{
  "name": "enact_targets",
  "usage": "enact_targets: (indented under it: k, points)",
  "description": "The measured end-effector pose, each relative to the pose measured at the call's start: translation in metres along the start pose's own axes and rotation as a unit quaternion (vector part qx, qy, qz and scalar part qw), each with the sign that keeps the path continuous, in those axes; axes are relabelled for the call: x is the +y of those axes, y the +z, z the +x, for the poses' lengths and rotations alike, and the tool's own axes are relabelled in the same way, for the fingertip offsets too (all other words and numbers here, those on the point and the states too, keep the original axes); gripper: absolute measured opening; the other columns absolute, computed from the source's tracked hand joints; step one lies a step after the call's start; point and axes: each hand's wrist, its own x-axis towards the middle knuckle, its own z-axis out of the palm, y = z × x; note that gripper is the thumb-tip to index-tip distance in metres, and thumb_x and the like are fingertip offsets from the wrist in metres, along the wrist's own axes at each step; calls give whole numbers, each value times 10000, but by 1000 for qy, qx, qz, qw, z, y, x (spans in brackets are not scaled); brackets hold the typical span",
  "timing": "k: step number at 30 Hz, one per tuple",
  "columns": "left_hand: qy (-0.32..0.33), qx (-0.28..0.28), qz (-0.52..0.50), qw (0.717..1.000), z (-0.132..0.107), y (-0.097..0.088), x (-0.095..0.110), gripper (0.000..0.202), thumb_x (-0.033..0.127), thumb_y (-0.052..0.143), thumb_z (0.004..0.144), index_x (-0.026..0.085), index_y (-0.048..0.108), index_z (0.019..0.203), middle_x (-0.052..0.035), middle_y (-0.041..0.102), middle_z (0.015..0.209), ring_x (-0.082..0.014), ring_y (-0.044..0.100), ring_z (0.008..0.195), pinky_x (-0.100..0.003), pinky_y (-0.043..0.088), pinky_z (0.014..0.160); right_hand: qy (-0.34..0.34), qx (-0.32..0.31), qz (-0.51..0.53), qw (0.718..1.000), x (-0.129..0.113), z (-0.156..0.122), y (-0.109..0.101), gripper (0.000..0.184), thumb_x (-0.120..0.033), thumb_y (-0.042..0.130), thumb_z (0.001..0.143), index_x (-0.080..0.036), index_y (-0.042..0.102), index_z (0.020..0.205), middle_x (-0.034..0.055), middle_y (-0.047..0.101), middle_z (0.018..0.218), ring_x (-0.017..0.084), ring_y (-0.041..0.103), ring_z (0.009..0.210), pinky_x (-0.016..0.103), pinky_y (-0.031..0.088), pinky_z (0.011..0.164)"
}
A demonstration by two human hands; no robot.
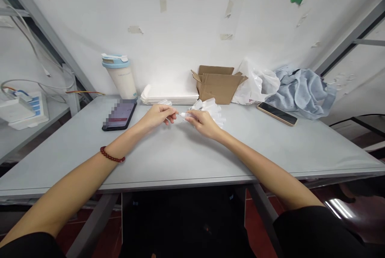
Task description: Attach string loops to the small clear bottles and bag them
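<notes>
My right hand (204, 123) is closed around a small white tube (183, 115) whose narrow end points left. Facing it, my left hand (159, 115) pinches at that narrow tip; whatever lies between those fingertips is too small to make out. Both hands are just above the grey table (180, 154). Behind my right hand is a loose pile of clear plastic tube-like pieces (212, 107), partly covered by the hand. A few more clear pieces (165, 102) show behind my left hand.
Along the wall stand a lidded cup (122, 77), a stack of white sheets (171, 94), an open cardboard box (216, 87), a white plastic bag (255, 83) and a crumpled blue cloth (302, 89). Phones lie at left (120, 114) and right (277, 113).
</notes>
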Motion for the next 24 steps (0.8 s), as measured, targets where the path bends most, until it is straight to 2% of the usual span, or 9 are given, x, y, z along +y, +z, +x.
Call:
enact_targets:
  k: [4,11,15,24]
  points:
    - [13,-11,18,1000,-2,2,2,234,361,617,748,139,646,679,-34,624,681,-124,571,601,-244,436,550,-2,4,-15,1000,1,0,-1,241,-290,422,918,-163,510,733,-27,440,606,109,378,566,248,302,594]
    - [30,-9,47,998,-4,7,1,180,299,617,727,136,635,652,-24,614,592,-118,549,529,-250,444,535,-17,-7,-37,999,5,-2,2,209,-277,438,912,-141,575,831,9,530,673,122,428,605,247,325,618]
    - [46,-11,56,997,-6,10,-1,192,301,615,727,139,622,624,-23,615,584,-112,541,514,-246,449,534,-20,-7,-40,999,6,-4,4,221,-277,437,911,-130,583,835,5,511,651,124,424,599,248,324,618]
    - [39,-12,56,998,-6,10,-4,183,302,619,721,143,625,631,-19,623,582,-115,548,509,-253,464,543,-23,-1,-43,999,8,-5,7,206,-260,440,901,-141,579,806,-2,493,634,121,414,588,243,326,606]
